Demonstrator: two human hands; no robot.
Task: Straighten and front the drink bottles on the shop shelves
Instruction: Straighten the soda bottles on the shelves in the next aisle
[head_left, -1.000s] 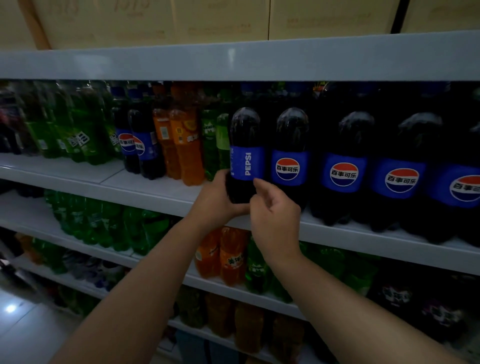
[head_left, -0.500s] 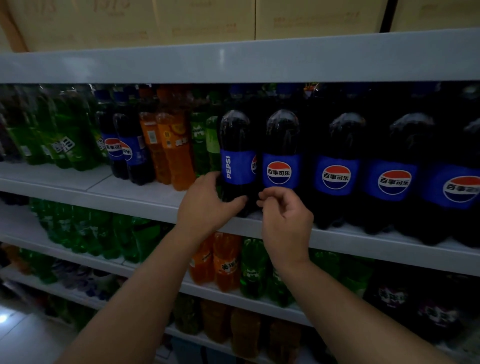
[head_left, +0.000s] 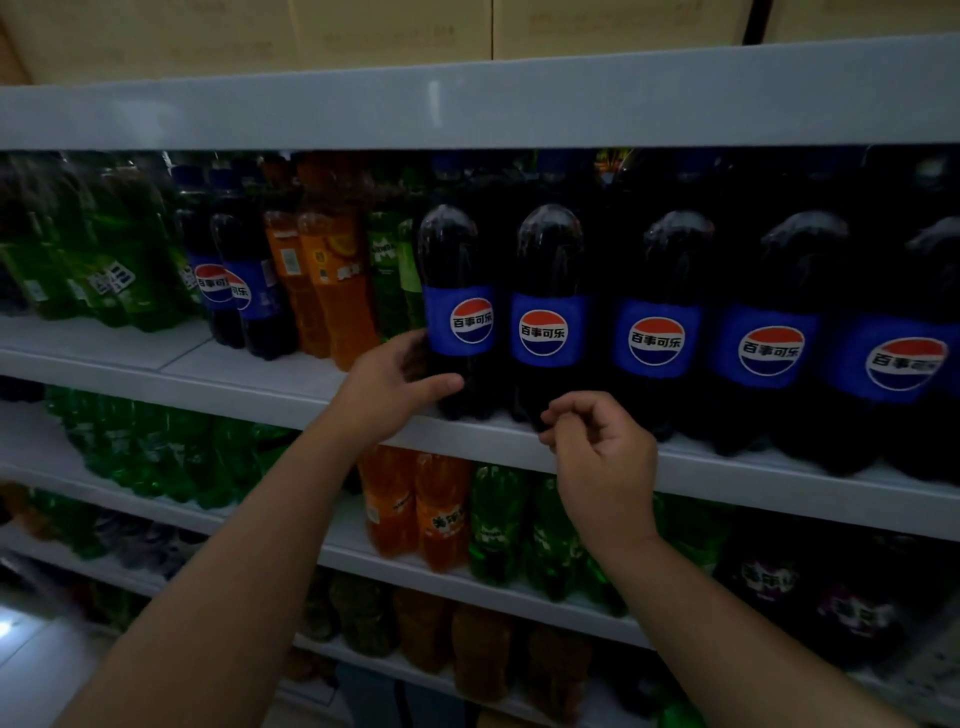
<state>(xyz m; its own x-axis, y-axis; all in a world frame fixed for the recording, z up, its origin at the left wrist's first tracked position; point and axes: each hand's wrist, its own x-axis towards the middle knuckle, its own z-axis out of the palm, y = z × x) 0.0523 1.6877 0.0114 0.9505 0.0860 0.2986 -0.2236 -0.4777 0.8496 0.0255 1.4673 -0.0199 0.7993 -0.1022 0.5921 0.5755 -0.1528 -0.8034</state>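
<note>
A row of large dark cola bottles with blue labels stands along the front of the grey shelf (head_left: 779, 478). The leftmost cola bottle (head_left: 457, 317) shows its round red-white-blue logo to the front. My left hand (head_left: 387, 387) grips its lower left side, thumb across the dark base. My right hand (head_left: 597, 452) hangs just in front of the shelf edge below the second cola bottle (head_left: 545, 327), fingers loosely curled and holding nothing. The other cola bottles to the right, such as the third (head_left: 657, 338), also face forward.
Left of the cola stand orange soda bottles (head_left: 332, 280), smaller cola bottles (head_left: 239, 291) and green bottles (head_left: 104, 275). The shelf above (head_left: 467, 104) overhangs the bottle tops. Lower shelves hold orange (head_left: 415, 509) and green bottles (head_left: 498, 519).
The leftmost cola bottle has turned so its round logo faces front instead of the side lettering. My right hand has let go and dropped back to the shelf edge.
</note>
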